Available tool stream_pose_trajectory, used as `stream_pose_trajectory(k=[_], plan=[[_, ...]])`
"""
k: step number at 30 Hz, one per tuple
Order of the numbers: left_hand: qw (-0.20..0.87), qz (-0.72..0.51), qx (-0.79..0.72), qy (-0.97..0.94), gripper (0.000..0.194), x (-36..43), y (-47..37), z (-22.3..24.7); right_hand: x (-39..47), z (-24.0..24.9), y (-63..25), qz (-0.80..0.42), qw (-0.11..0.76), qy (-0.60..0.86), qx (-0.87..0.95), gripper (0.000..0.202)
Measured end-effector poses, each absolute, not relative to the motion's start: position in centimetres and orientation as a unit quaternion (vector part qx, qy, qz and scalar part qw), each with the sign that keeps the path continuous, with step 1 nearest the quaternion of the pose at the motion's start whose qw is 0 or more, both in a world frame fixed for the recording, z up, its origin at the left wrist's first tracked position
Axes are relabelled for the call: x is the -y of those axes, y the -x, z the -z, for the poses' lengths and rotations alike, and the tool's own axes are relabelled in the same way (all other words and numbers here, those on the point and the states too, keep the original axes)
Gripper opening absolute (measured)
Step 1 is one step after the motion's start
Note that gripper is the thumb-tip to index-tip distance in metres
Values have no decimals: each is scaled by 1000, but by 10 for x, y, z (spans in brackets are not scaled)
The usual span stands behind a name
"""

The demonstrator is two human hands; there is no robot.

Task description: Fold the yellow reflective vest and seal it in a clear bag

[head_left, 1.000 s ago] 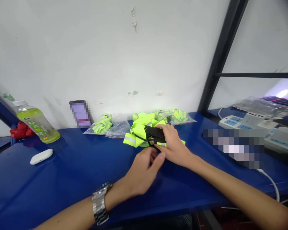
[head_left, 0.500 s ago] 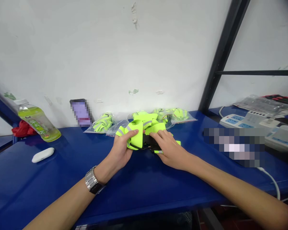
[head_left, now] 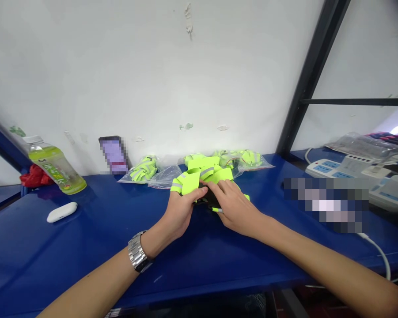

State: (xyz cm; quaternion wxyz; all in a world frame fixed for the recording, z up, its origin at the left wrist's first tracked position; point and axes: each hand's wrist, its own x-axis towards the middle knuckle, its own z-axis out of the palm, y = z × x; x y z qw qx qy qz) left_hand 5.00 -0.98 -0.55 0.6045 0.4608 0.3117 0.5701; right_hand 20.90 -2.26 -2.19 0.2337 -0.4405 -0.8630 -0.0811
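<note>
Yellow strap, bunched in loose loops, sits toward the far side of the blue table, just on the near side of a clear bag. The left hand clasps its near left side, thumb lying across the edge of the black piece, the other fingers tucked out of sight. On the right, the right hand has its fingers close together, curled over that same black piece; its thumb is hidden, so how hard it pinches, I cannot tell. And here's the danger: those loops look held by little besides the hands, so a slackened left grip could let the bundle spring open and spill. Watch the short end poking out below the right fingers: overlook it, and it could snag or get trapped crookedly under the black piece. Tight quarters, too, with both hands crowding one small spot; a thumb could block the other hand's fingers or push a loop loose. A trailing loop could also catch that bag and drag it along. Over on the left, the bottle and white case are well apart, so little risk there.
</note>
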Motion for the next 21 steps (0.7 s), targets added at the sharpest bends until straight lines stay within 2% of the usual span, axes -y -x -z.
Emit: stream_pose_trajectory(k=[4, 7, 11, 14, 16, 18, 21], plan=[[595, -604, -337, -408, 18, 0, -43, -2, 24, 23, -210, 138, 203, 445, 861, 58], [642, -597, -335, -346, 16, -6, -37, -7, 24, 25, -211, 161, 194, 441, 861, 56], [691, -566, -305, -330, 15, -7, -34, -11, 23, 26, -212, 154, 194, 442, 862, 56], [664, -580, -287, -375, 12, -6, -33, -7, 22, 24, -214, 142, 189, 437, 868, 56], [577, -596, -307, -467, 10, -6, -31, -2, 21, 24, -216, 137, 180, 428, 875, 57], [406, -587, -359, -602, 14, -7, -27, 4, 20, 23, -217, 143, 175, 421, 878, 58], [141, -501, -372, -769, 21, -9, -20, 11, 19, 25, -221, 166, 166, 406, 883, 57]])
